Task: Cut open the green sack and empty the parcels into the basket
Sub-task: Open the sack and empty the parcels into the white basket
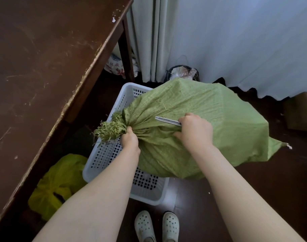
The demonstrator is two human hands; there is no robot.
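Observation:
A bulging green woven sack point(201, 123) lies across the right side of a white perforated plastic basket point(105, 154) on the dark floor. Its tied, frayed neck point(112, 128) points left over the basket. My left hand point(130, 138) grips the sack just behind that frayed neck. My right hand point(194, 130) rests on top of the sack and holds a slim metal utility knife point(167, 120), whose blade end points left toward the neck. No parcels are visible; the sack is closed.
A dark wooden table point(44, 75) runs along the left, its edge above the basket. A yellow plastic bag point(58, 184) lies under it. Pale curtains point(219, 41), a small bin point(183, 72) and a cardboard box point(301, 110) stand behind. My white clogs point(156, 226) are below.

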